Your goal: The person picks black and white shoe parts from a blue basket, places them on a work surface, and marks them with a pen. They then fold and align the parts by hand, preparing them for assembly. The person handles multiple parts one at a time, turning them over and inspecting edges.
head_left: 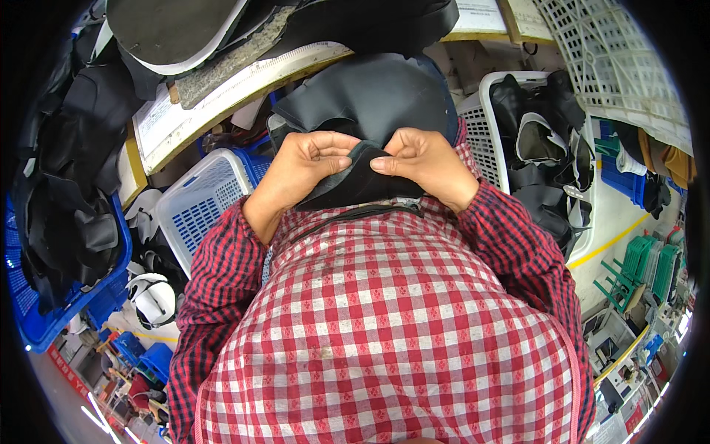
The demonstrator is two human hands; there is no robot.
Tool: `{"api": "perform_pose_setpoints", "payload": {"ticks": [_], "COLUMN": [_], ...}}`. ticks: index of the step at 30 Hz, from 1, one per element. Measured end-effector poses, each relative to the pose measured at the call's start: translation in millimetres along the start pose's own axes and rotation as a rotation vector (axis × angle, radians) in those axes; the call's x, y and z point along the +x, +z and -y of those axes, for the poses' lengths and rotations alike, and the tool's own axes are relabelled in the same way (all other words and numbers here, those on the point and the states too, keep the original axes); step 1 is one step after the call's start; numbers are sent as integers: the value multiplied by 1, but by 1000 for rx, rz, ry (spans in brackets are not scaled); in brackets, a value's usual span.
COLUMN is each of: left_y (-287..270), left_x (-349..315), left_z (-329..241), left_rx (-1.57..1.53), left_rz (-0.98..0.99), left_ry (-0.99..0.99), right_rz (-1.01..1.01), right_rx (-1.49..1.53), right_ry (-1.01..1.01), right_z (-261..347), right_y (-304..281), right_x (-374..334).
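Note:
My left hand [305, 164] pinches the edge of a black leather piece [356, 185] between thumb and fingers, just above my lap. On the same piece's other side, my right hand [431, 169] grips it with thumb and bent forefinger. Between the two thumbs the edge is folded up, and a dark grey-green lining shows there. Beyond my hands, a larger sheet of smooth black leather [370, 96] spreads across my knees. Whether it joins the piece in my fingers cannot be told.
Black pieces and a pale-edged sole-shaped part lie on the worktable [222, 111] ahead. At left stand a white basket [201, 194] and a heaped blue crate [111, 285]. To the right, a white basket [484, 133] holds black leather parts; green stools [637, 259] stand farther off.

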State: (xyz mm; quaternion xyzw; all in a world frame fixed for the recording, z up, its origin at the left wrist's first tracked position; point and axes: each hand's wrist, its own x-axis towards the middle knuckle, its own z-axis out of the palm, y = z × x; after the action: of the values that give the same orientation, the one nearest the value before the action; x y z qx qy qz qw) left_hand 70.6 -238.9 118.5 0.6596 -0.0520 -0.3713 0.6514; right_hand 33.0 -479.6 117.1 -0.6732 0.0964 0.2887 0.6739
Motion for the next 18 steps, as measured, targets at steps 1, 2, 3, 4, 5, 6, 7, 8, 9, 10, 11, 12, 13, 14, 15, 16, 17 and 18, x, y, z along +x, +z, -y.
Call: {"api": "perform_pose_setpoints", "payload": {"ticks": [1,2,3,4,5,6,7,8,9,10,11,12,13,14,15,16,17,18], "left_y": [-1,-1,-1,-2,-3,-5,-6,-6,-6,-6,-7,-8,-10,-11,-11,-10,-10,-11], "left_x": [-2,-2,-3,-4,-5,-7,-7,-8,-9,-10,-11,-13,-15,-15,-16,-16,-17,-18], "left_z": [4,6,7,7,7,5,4,4,3,2,2,1,1,1,1,0,0,0], "left_rx": [-13,-11,-16,-11,-12,-15,-22,-34,-46,-44,-42,-40,-34,-27,-20,-24,-30,-37], "left_rz": [4,-2,-1,-3,1,6,7,12,17,19,18,17,18,18,18,17,16,16], "left_ry": [32,40,66,42,35,40,25,19,11,5,-2,-10,-4,2,8,8,8,11], "right_rz": [2,4,5,1,-3,-22,-7,-7,-8,-8,-7,-4,-2,1,-1,8,11,13], "right_rx": [-4,-8,-13,-8,-3,-21,7,13,20,23,26,29,29,28,19,24,20,12], "right_ry": [2,4,5,-1,-7,11,-12,-5,2,3,2,3,4,3,11,11,21,29], "right_z": [0,0,1,1,0,1,2,2,3,4,5,6,7,8,8,9,10,11], "right_y": [1,1,1,3,7,9,10,11,11,12,13,15,17,17,18,17,17,17], "right_x": [0,1,2,3,3,4,3,2,0,0,0,0,0,1,2,2,2,2]}}
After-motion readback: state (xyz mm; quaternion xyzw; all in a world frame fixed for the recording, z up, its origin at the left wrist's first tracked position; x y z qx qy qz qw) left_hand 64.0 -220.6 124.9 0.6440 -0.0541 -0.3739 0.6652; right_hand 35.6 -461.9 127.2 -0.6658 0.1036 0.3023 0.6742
